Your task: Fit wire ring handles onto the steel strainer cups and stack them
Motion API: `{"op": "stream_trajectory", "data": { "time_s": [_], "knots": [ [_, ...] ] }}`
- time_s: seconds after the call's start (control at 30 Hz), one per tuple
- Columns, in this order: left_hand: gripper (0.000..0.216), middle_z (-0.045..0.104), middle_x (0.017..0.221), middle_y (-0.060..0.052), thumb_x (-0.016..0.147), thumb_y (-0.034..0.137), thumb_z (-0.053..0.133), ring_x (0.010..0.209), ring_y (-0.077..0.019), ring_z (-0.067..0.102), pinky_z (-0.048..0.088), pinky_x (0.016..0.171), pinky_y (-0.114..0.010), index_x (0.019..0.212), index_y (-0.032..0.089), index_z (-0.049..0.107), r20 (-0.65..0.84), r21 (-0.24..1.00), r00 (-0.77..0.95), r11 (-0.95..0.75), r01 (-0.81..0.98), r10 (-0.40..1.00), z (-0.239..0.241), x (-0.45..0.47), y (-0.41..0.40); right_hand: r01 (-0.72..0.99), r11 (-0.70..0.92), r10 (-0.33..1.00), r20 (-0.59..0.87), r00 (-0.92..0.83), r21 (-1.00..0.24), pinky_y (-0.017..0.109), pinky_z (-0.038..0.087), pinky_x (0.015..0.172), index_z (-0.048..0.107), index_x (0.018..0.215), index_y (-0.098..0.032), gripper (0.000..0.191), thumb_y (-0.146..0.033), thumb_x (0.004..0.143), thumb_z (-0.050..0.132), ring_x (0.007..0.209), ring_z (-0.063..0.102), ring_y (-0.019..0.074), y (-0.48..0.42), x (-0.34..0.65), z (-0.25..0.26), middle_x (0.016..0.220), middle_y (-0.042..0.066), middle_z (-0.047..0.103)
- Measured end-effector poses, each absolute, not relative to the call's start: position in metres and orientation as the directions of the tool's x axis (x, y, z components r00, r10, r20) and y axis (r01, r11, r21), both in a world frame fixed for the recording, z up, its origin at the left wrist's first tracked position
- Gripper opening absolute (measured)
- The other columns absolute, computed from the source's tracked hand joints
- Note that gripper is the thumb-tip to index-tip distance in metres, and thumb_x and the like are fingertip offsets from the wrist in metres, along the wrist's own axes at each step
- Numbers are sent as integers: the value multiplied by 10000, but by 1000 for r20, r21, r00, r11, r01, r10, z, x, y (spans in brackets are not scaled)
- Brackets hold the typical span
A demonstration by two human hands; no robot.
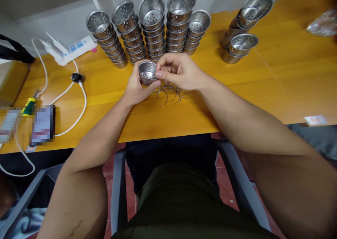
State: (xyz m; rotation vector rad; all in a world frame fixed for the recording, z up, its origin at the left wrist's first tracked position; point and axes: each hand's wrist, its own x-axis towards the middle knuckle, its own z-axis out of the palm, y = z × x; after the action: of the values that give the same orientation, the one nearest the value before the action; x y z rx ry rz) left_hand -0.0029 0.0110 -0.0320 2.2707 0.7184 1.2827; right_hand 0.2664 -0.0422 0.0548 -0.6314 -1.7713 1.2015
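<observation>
My left hand [137, 86] is wrapped round a small perforated metal cup [147, 76], its open mouth tilted up toward me. At the cup's right rim, my right hand [175, 70] has thumb and index finger pinched together. Whatever sits in that pinch is too small to make out; it may be a thin wire. A loose pile of curved wire pieces [168, 91] lies on the table just below my right hand, partly hidden by it. Behind both hands stand several stacks of the same perforated cups [152, 17].
More stacked cups [242, 44] stand at the right back, one stack leaning. On the left are a white power strip [79, 49], white cables, a green-yellow screwdriver [29, 106] and a phone [42, 124]. A clear plastic bag [323, 24] lies far right on the wooden table [284, 73].
</observation>
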Motion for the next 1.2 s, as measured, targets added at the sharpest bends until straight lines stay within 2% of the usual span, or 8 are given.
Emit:
{"op": "stream_trajectory", "data": {
  "time_s": [0.13, 0.33, 0.53, 0.73, 0.8, 0.93, 1.07, 1.2],
  "knots": [
    [1029, 753, 1593, -109, 1023, 1064, 892, 1592, -427, 785, 618, 1464, -681, 1742, 394, 589, 660, 582, 430, -781, 226, 616, -32, -4, 14, -26, 403, 797, 364, -481, -915, 401, 661, 735, 766, 1077, -318, 728, -904, 911, 1165, 841, 691, 266, -42, 270, 52, 871, 13, 666],
    [1047, 751, 1612, -110, 1058, 1021, 903, 1615, -422, 779, 586, 1507, -667, 1801, 380, 539, 693, 544, 459, -821, 174, 556, -38, -5, 21, -72, 472, 735, 437, -519, -879, 370, 707, 746, 784, 1097, -287, 752, -947, 957, 1116, 821, 725, 238, -32, 271, 44, 875, 3, 699],
    [1055, 760, 1594, -115, 1064, 1019, 903, 1541, -415, 829, 615, 1479, -685, 1807, 368, 532, 720, 500, 466, -850, 165, 514, -39, -5, 22, -55, 488, 719, 436, -541, -871, 369, 740, 774, 791, 1123, -287, 747, -943, 965, 1111, 883, 781, 256, -30, 275, 42, 904, 13, 740],
    [1036, 744, 1605, -101, 1079, 995, 905, 1562, -405, 819, 628, 1463, -649, 1828, 405, 500, 761, 486, 418, -863, 141, 497, -39, -3, 24, 10, 607, 742, 562, -366, -794, 426, 771, 822, 825, 1331, -314, 816, -1003, 964, 1061, 954, 792, 288, -23, 274, 34, 1167, 78, 809],
    [1043, 738, 1620, -103, 1074, 986, 920, 1582, -410, 809, 616, 1473, -644, 1833, 412, 492, 767, 489, 401, -861, 139, 501, -41, -4, 27, 81, 658, 725, 601, -335, -749, 462, 786, 897, 840, 1337, -320, 758, -1006, 1045, 976, 1007, 798, 306, -22, 275, 32, 1262, 106, 805],
    [1060, 721, 1669, -112, 1068, 987, 926, 1588, -415, 806, 624, 1465, -642, 1845, 426, 475, 772, 502, 377, -855, 131, 511, -44, -7, 31, 218, 737, 669, 641, -377, -640, 513, 780, 1020, 884, 1371, -314, 493, -784, 1225, 855, 1145, 802, 338, -27, 281, 35, 1423, 141, 778],
    [1079, 726, 1636, -104, 1058, 1007, 922, 1565, -417, 827, 640, 1458, -666, 1846, 426, 470, 786, 483, 375, -867, 126, 492, -42, -5, 29, 283, 799, 596, 634, -493, -531, 498, 773, 1052, 886, 1462, -303, 364, -520, 1174, 936, 1243, 790, 343, -34, 284, 37, 1531, 144, 758],
    [1061, 739, 1597, -98, 1067, 988, 934, 1553, -424, 845, 644, 1463, -693, 1835, 415, 479, 788, 470, 388, -874, 123, 478, -39, -2, 25, 280, 842, 534, 641, -551, -461, 512, 760, 1102, 874, 1466, -297, 317, -467, 1201, 898, 1348, 773, 366, -37, 281, 35, 1521, 147, 760]
  ]
}}
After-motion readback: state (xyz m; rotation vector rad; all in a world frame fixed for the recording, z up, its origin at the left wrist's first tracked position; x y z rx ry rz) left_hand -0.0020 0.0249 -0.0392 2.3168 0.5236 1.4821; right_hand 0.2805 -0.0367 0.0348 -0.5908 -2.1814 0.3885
